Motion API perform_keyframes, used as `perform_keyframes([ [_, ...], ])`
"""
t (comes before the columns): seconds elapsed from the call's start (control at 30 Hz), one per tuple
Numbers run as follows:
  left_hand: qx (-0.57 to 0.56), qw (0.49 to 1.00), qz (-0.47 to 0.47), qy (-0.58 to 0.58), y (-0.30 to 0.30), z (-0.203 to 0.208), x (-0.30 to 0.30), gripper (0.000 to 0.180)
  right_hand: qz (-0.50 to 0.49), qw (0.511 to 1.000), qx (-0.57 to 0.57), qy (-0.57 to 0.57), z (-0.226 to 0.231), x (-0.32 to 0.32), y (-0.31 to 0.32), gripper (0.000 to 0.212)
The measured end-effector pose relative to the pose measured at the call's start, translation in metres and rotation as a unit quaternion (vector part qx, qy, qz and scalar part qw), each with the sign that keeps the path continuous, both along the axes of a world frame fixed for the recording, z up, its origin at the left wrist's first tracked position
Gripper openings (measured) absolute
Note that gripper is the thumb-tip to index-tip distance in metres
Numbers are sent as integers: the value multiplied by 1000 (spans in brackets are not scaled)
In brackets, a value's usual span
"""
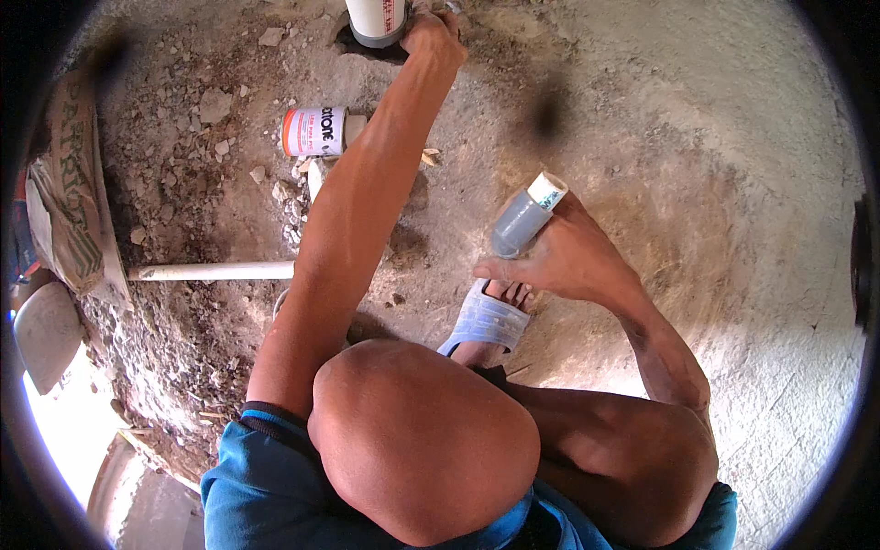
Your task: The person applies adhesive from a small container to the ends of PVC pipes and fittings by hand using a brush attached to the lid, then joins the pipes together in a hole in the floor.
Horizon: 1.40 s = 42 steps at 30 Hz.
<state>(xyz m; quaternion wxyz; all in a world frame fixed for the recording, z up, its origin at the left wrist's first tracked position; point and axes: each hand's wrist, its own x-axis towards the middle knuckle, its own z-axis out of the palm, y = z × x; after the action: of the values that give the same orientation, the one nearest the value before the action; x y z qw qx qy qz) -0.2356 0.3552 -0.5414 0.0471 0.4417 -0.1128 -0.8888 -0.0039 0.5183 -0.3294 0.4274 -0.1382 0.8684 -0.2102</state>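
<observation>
Item: pipe-fitting work on a dirt floor, seen from the worker's head

Progress, as judged: a white upright pipe (376,20) stood in a dark hole in the ground at 12 o'clock, so the setting of the pipe looked done or nearly so. A grey pipe fitting (525,215) with a white stub in its end was not yet on any pipe; it sat in hand, right of centre. A tin of pipe cement (314,131), white with orange bands, lay on its side at 11 o'clock among loose rubble, with no brush or lid clearly in sight. Joining the fitting appeared to be what remained (a judgement only).

Left hand (433,38): arm stretched long toward 12 o'clock, elbow nearly straight, the hand resting at the foot of the upright pipe, just beside it on its right. Whether the fingers closed on anything could not be told; they were small and partly hidden.

Right hand (561,261): forearm bent in from 4 o'clock, the fingers wrapped round the grey fitting, its open end tilted up toward 1 o'clock.

Surroundings: a long white pipe (213,271) lying flat at 9 o'clock; a cement sack (75,197) at the left rim; a blue sandal (486,321) on the foot at centre, under the right hand; bent knees and blue shorts at 6 o'clock
</observation>
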Motion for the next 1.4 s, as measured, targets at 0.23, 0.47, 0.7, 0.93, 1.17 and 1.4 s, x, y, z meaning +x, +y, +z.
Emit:
perform_keyframes([
  [0.23, 61, 997, -21, 36, -10, -13, 0, 30, -30, 998, 36, 53, -5, 7, 9, 64],
  [0.47, 28, 999, 36, -7, 9, 12, 6, 30, -111, 989, 32, 96, 27, -32, 13, 54],
  [0.7, 32, 997, 27, 65, -25, -42, -13, 27, -170, 956, -156, 180, 29, -81, -2, 51],
  [0.93, 8, 999, 41, 13, 11, 5, 4, 23, -162, 971, -64, 161, 9, -70, 10, 55],
  [1.17, 75, 997, 34, 10, 0, 1, 2, 24, -142, 960, -80, 226, 6, -68, 14, 51],
  [1.4, 33, 999, 11, 4, 4, 6, -2, 33, -141, 974, -88, 156, 6, -64, 11, 46],
])
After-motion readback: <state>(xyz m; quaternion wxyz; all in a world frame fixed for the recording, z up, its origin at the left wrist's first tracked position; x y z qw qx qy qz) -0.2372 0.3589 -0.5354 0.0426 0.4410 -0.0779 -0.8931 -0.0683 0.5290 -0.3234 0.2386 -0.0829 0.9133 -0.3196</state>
